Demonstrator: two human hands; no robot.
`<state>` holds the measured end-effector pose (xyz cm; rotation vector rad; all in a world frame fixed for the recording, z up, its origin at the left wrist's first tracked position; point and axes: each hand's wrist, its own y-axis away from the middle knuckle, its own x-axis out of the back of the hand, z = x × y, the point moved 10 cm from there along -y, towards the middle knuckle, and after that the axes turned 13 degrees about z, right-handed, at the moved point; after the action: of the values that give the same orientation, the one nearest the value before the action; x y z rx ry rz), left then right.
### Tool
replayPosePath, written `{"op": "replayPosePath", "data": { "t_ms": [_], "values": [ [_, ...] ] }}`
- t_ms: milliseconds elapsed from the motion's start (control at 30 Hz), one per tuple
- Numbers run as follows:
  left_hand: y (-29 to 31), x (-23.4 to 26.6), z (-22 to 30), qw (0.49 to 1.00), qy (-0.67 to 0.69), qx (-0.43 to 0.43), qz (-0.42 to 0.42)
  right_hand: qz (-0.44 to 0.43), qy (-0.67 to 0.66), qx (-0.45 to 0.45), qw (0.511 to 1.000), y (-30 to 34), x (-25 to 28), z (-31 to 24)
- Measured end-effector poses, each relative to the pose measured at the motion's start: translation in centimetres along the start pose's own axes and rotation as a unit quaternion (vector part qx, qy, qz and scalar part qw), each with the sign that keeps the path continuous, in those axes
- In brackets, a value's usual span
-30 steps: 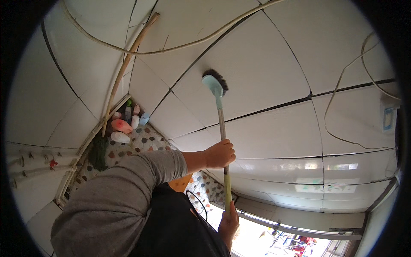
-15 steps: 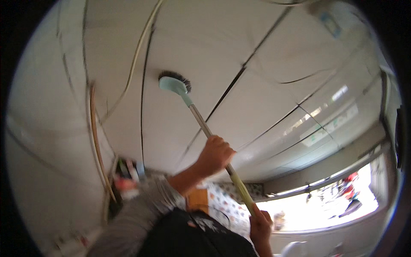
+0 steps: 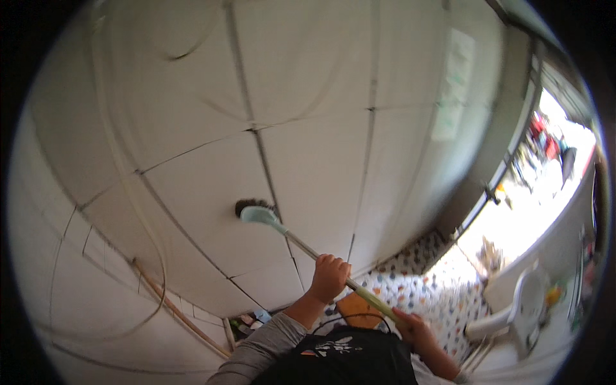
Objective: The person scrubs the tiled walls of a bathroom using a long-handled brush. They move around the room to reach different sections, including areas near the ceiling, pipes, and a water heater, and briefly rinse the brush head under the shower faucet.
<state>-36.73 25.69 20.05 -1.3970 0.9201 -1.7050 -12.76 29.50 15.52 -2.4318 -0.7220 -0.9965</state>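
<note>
One long-handled brush (image 3: 301, 244) before us — our left hand (image 3: 331, 278) clamped midway along it, our right hand (image 3: 414, 328) clamped round its yellow-green grip (image 3: 375, 300) — one bristled head (image 3: 259, 215) at a white tiled wall (image 3: 308, 167)

Pebble-patterned floor (image 3: 455, 292) — blurred bottles (image 3: 246, 319) in corner — orange-brown object (image 3: 358, 307) to their right, partly hidden.
</note>
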Motion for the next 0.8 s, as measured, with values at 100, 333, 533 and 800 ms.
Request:
{"op": "replayPosePath", "data": {
  "t_ms": [100, 333, 533, 800],
  "values": [
    [1.0, -0.8, 0.4, 0.999, 0.012, 0.014, -0.038, 0.008, 0.051, 0.031, 0.998, 0.0, 1.5, -2.0],
    [-9.6, 3.3, 4.0, 0.995, -0.003, -0.076, 0.063, 0.162, -0.006, 0.117, 0.980, -0.5, 7.5, -6.1],
    [-2.3, -2.3, 2.8, 0.996, 0.017, -0.072, -0.052, 0.082, -0.115, -0.049, 0.989, 2.5, 1.1, -0.8],
    [4.5, -5.0, 2.2, 0.996, 0.038, -0.048, -0.064, 0.049, -0.079, -0.096, 0.991, 5.1, -1.2, 1.1]
  ]
}}
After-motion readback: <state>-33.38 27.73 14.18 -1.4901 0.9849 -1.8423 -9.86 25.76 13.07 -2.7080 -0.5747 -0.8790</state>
